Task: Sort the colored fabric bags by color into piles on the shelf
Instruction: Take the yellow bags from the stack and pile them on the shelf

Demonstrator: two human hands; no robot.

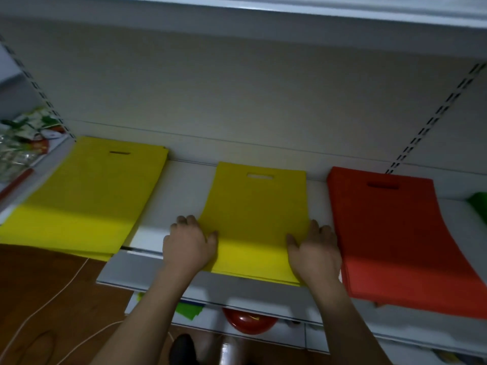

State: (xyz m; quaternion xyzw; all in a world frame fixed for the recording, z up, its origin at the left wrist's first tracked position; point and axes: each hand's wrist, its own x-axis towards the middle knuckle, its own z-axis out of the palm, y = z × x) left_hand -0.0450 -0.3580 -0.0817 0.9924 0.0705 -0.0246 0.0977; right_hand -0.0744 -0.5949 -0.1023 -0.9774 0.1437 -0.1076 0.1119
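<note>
a: yellow bag point(257, 217) in the middle of the shelf point(181, 196), flat, handle slot toward the back wall. where does it lie to each grip?

b: between them. the left hand point(188, 245) rests on its near left edge, the right hand point(313, 250) on its near right edge, fingers fairly straight, thumbs laid on the fabric, nothing clasped.

a: and beside it?

b: a yellow pile point(87, 196) to the left, apart; a red pile point(395, 233) just right, beside the right hand.

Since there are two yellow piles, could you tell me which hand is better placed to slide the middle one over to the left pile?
Probably the right hand: it rests on the middle yellow pile's right edge, ready to push it toward the left yellow pile.
</note>
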